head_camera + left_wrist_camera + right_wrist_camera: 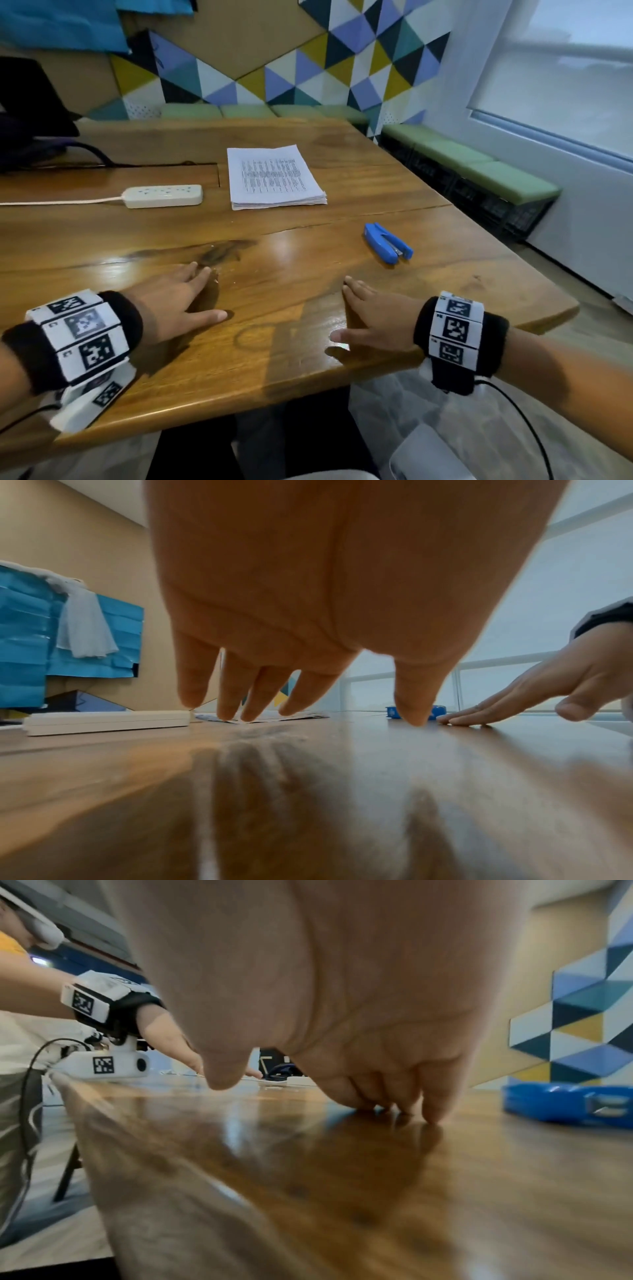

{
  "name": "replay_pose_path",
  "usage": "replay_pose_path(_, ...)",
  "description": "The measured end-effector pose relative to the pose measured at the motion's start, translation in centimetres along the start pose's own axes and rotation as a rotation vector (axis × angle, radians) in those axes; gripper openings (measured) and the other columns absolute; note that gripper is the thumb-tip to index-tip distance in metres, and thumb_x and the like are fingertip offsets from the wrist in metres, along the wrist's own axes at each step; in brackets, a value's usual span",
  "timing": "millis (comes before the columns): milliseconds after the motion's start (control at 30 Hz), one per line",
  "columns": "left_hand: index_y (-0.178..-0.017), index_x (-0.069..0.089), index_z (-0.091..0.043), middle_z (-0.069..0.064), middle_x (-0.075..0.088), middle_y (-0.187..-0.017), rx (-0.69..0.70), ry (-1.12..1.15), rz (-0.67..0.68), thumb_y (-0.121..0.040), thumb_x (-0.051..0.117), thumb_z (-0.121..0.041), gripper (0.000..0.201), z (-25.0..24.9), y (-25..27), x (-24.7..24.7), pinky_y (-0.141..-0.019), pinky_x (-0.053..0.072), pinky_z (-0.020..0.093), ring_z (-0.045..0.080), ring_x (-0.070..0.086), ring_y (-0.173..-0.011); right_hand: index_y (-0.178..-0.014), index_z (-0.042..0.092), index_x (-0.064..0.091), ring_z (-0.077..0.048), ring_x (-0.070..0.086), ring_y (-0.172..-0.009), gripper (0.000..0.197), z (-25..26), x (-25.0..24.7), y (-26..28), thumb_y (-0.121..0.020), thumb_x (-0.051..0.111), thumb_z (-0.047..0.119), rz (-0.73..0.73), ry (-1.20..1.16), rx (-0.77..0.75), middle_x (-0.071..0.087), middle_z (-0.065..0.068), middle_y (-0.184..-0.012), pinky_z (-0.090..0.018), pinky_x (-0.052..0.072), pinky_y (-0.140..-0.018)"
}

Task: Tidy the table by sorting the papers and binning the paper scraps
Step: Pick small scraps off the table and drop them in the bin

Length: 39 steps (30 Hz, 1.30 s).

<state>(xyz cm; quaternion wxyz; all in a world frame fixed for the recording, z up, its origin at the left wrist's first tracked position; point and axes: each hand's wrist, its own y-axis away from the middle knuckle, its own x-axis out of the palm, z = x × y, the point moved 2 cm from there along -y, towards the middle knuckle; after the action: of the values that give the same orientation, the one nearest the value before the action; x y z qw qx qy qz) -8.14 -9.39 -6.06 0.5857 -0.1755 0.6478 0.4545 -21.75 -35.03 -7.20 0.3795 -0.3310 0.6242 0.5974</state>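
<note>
On the shiny brown wooden table (342, 178) both hands lie flat, holding nothing. Left hand (171, 301) has its fingers spread out, and right hand (373, 318) touches the wood with straight fingertips (433, 1110). A neat stack of white printed papers (274, 176) sits farther back, well apart from the hands. Beside it lies a white power strip (163, 196). A blue stapler (388, 242) lies near the right hand.
</note>
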Motion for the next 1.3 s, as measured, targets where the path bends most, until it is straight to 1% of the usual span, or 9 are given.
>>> replay_pose_path(167, -0.151, -0.003, -0.012, 0.006, -0.005, -0.160, -0.082, -0.033, 0.088, -0.085, 0.023, -0.071, 0.092, 1.5, 0.3, 0.3, -0.118, 0.019, 0.032, 0.020, 0.011, -0.147, -0.149, 0.010, -0.012, -0.020, -0.008, -0.148, 0.098, 3.7, -0.9, -1.3, -0.084, 0.028, 0.073, 0.029, 0.054, -0.105, -0.019, -0.005, -0.158, -0.043, 0.013, -0.118)
replay_pose_path(300, -0.151, -0.003, -0.010, 0.007, -0.007, -0.160, -0.094, -0.058, 0.121, -0.084, 0.022, -0.073, 0.095, 1.7, 0.3, 0.6, -0.119, 0.017, 0.033, 0.020, 0.010, -0.147, -0.149, 0.006, -0.008, -0.023, -0.007, -0.148, 0.094, 7.5, -2.4, -3.3, -0.088, 0.029, 0.067, -0.006, 0.123, -0.219, -0.015, -0.008, -0.158, -0.038, 0.005, -0.119)
replay_pose_path(567, -0.149, -0.007, -0.006, 0.010, -0.010, -0.159, 0.021, -0.081, 0.114, -0.088, 0.024, -0.067, 0.092, -0.4, -0.6, 1.0, -0.119, 0.008, 0.034, 0.020, 0.001, -0.148, -0.149, 0.004, -0.012, -0.022, -0.011, -0.148, 0.096, 13.0, -4.2, -7.4, -0.089, 0.032, 0.066, 0.006, 0.167, -0.180, -0.019, -0.010, -0.158, -0.037, 0.002, -0.122)
replay_pose_path(700, -0.150, -0.005, -0.009, 0.007, -0.009, -0.159, 0.050, 0.050, 0.105, -0.088, 0.025, -0.067, 0.090, 1.4, -0.8, -0.2, -0.120, 0.007, 0.034, 0.017, 0.000, -0.148, -0.150, 0.010, -0.009, -0.022, -0.006, -0.148, 0.094, 11.0, -5.9, -7.2, -0.088, 0.031, 0.068, 0.019, 0.057, -0.150, -0.014, -0.006, -0.159, -0.038, 0.003, -0.120)
replay_pose_path(800, -0.150, -0.004, -0.008, 0.008, -0.009, -0.159, -0.025, 0.069, 0.052, -0.087, 0.023, -0.067, 0.090, 4.5, -1.7, -1.1, -0.121, 0.009, 0.035, 0.019, 0.000, -0.148, -0.151, 0.011, 0.006, -0.026, 0.007, -0.148, 0.095, 7.3, -6.9, -8.2, -0.084, 0.032, 0.073, -0.062, -0.009, -0.028, 0.001, -0.007, -0.160, -0.042, 0.012, -0.120)
replay_pose_path(900, -0.149, -0.005, -0.006, 0.010, -0.010, -0.159, -0.099, 0.011, 0.075, -0.086, 0.022, -0.069, 0.094, 6.8, -2.9, -1.0, -0.120, 0.008, 0.039, 0.021, -0.001, -0.148, -0.151, 0.006, 0.000, -0.025, 0.003, -0.148, 0.101, 4.4, -6.9, -9.5, -0.082, 0.028, 0.075, -0.048, 0.093, 0.114, -0.004, -0.010, -0.160, -0.044, 0.011, -0.121)
replay_pose_path(967, -0.149, -0.005, -0.005, 0.011, -0.010, -0.159, -0.106, -0.045, 0.082, -0.084, 0.024, -0.072, 0.098, 7.3, -3.7, -0.6, -0.120, 0.008, 0.041, 0.022, 0.000, -0.148, -0.150, 0.005, -0.003, -0.024, 0.001, -0.148, 0.105, 3.8, -6.7, -10.3, -0.080, 0.025, 0.079, -0.039, 0.120, 0.152, -0.006, -0.010, -0.160, -0.044, 0.010, -0.121)
replay_pose_path(1167, -0.148, -0.014, -0.004, 0.011, -0.019, -0.157, 0.011, -0.081, 0.111, -0.078, 0.031, -0.078, 0.111, 3.7, -4.4, 0.4, -0.121, 0.004, 0.041, 0.023, -0.008, -0.147, -0.151, 0.010, -0.006, -0.020, -0.003, -0.148, 0.109, 8.1, -5.8, -10.9, -0.076, 0.024, 0.083, -0.092, 0.201, -0.030, -0.009, -0.005, -0.160, -0.044, 0.006, -0.121)
replay_pose_path(1300, -0.148, -0.014, -0.006, 0.010, -0.020, -0.157, 0.132, -0.071, 0.106, -0.080, 0.031, -0.076, 0.107, 0.8, -3.7, 0.3, -0.121, 0.001, 0.039, 0.021, -0.010, -0.147, -0.150, 0.010, -0.009, -0.018, -0.009, -0.148, 0.091, 11.8, -5.5, -10.3, -0.089, 0.025, 0.068, -0.076, 0.268, -0.162, -0.015, -0.004, -0.159, -0.042, 0.001, -0.121)
